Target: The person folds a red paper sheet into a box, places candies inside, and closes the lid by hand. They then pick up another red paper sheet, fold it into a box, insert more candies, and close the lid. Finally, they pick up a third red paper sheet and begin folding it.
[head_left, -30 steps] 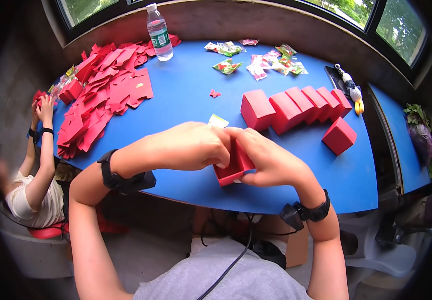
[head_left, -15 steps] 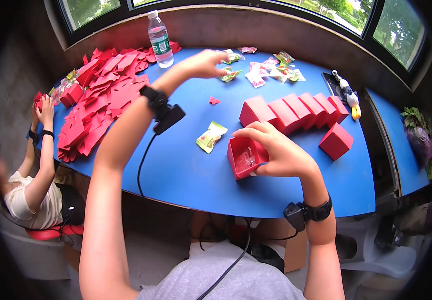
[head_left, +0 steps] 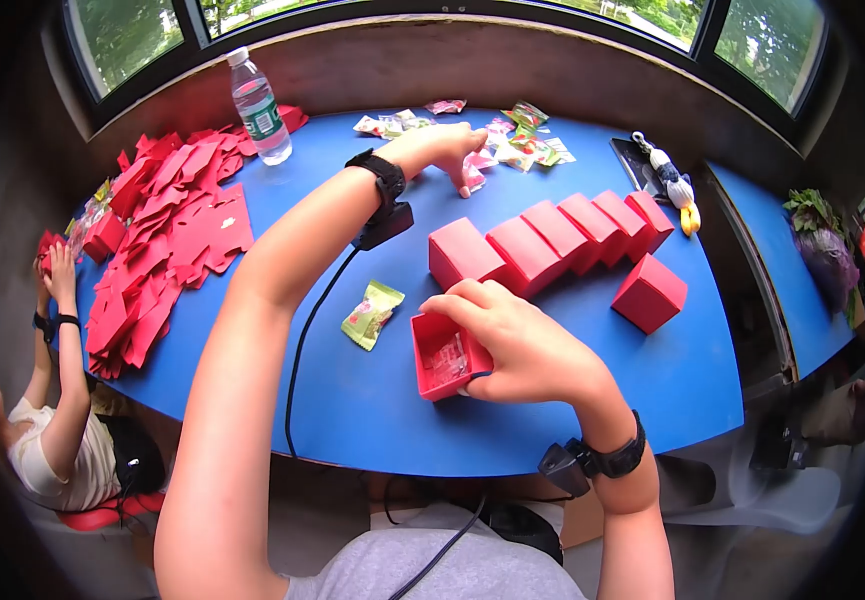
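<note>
My right hand (head_left: 522, 345) grips a small open-topped red paper box (head_left: 418, 365) by its right side, tilted so the inside shows. Inside it lies something in clear wrapping (head_left: 445, 362). At the far side of the table, my left hand (head_left: 455, 158) reaches over the wrapped sweets, its fingers apart around a pink-wrapped sweet (head_left: 476, 178). More wrapped sweets (head_left: 522, 150) lie just right of it. A green-and-yellow wrapped sweet (head_left: 372, 315) rests left of the held box. Beyond the box stand several closed red boxes (head_left: 527, 255) in a row, with a single red box (head_left: 650, 293) nearer me.
Flat red paper pieces (head_left: 167, 210) are heaped at the left, beside a water bottle (head_left: 260, 110). Another person's hands (head_left: 60, 275) hold red paper at the left edge. A phone (head_left: 635, 162) and a tasselled charm (head_left: 667, 175) lie at the back right. Cables hang from my wrists.
My left hand has moved right across the table to the pink sweet. My right hand keeps hold of the red box. The whole view has shifted slightly.
</note>
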Demonstrator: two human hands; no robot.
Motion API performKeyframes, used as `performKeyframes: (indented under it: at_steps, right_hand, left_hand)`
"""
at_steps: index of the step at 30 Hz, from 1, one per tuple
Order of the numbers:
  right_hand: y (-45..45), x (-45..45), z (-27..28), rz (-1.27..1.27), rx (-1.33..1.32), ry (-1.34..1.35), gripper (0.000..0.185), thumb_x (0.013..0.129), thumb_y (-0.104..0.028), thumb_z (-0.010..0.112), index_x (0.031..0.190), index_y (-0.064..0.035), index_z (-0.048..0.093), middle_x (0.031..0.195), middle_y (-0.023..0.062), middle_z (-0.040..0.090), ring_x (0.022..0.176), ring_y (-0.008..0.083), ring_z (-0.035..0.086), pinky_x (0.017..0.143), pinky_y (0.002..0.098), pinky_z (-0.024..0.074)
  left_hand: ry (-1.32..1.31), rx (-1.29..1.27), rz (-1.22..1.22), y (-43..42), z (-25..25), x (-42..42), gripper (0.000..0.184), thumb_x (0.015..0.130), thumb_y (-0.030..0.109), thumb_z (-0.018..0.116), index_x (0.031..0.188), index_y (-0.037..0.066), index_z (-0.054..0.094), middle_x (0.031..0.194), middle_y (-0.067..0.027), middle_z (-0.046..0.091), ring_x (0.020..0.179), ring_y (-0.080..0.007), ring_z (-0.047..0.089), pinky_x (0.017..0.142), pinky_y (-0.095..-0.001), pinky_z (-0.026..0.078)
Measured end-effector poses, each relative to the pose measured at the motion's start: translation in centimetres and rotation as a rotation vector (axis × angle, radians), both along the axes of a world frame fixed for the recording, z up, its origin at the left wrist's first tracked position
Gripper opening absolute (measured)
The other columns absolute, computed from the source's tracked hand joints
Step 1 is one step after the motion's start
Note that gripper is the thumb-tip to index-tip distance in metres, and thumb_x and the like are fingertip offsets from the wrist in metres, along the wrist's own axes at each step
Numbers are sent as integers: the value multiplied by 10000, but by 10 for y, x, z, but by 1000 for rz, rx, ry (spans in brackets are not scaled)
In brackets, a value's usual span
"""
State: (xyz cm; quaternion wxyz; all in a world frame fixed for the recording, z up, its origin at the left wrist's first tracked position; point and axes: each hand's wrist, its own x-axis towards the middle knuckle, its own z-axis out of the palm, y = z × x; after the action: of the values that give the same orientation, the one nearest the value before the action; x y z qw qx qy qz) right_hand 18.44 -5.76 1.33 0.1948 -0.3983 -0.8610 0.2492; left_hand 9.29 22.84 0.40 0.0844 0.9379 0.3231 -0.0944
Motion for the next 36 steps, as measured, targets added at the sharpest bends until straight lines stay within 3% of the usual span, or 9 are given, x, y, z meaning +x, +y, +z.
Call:
performKeyframes:
  at_steps: [5, 8, 10, 14, 22, 28, 32, 35, 36]
  right_hand:
    - [0, 0, -2, -2, 46, -10, 666, 586, -66, 692, 1218, -52, 483, 1092, 139, 510, 1023, 322, 512, 889, 389, 429]
    - [0, 0, -5, -5, 69, -11, 656, 592, -67, 687, 1215, -45, 481, 1090, 141, 511, 1025, 322, 510, 888, 393, 429]
    - [0, 0, -8, 10, 150, 14, 642, 581, -29, 636, 1200, -3, 471, 1052, 150, 510, 976, 335, 514, 802, 395, 452]
    - [-1, 2, 0, -20, 56, -37, 668, 593, -61, 676, 1228, -38, 470, 1097, 141, 516, 1039, 323, 500, 897, 391, 423]
    - [1, 0, 0, 27, 43, -8, 666, 588, -42, 659, 1227, -27, 470, 1145, 137, 518, 1047, 316, 495, 915, 390, 418]
    - [2, 1, -4, 50, 46, 24, 673, 583, -40, 659, 1229, -30, 470, 1151, 137, 516, 1071, 322, 487, 939, 388, 407]
    - [2, 0, -3, 53, 41, 25, 688, 564, -28, 670, 1224, -28, 476, 1154, 137, 520, 1107, 326, 486, 966, 387, 398]
    - [1, -1, -3, 30, -4, 42, 750, 571, -25, 683, 1269, -29, 409, 1165, 159, 523, 1131, 338, 482, 984, 390, 388]
    - [1, -1, -4, -9, -34, 78, 774, 578, -26, 686, 1288, -30, 377, 1168, 169, 523, 1136, 341, 481, 989, 391, 385]
  left_hand:
    - [-80, -60, -136, 4, -4, -9, 479, 681, 359, 795, 1032, 71, 642, 1007, -150, 644, 926, -310, 606, 823, -417, 466]
    - [-270, -101, -132, 20, 7, 6, 401, 769, 345, 729, 1042, 63, 642, 1053, -149, 622, 982, -294, 584, 854, -398, 450]
    - [-397, 7, -301, 28, 4, 20, 276, 835, 303, 673, 933, 46, 667, 1133, -149, 556, 1074, -288, 524, 911, -370, 412]
    - [-208, 28, -306, 41, -18, 56, 264, 799, 292, 714, 815, 33, 668, 1162, -142, 562, 1072, -309, 536, 895, -372, 432]
    - [-136, -127, -135, 24, 1, 62, 379, 677, 375, 799, 807, 41, 676, 895, -111, 656, 882, -209, 618, 695, -325, 483]
    - [-346, -151, -131, 20, -10, 60, 570, 618, 276, 849, 1068, 38, 591, 985, -127, 641, 904, -234, 605, 742, -320, 470]
    - [-240, -118, -226, 13, -9, 62, 415, 659, 215, 795, 962, -7, 619, 893, -108, 661, 843, -231, 631, 748, -343, 504]
    - [-619, -330, -389, -4, -4, 37, 235, 763, 129, 695, 951, 12, 619, 878, -72, 674, 764, -145, 639, 624, -305, 526]
    - [-666, -99, -442, -28, 17, 22, 210, 787, 139, 692, 950, 24, 622, 889, -52, 677, 803, -127, 631, 668, -298, 511]
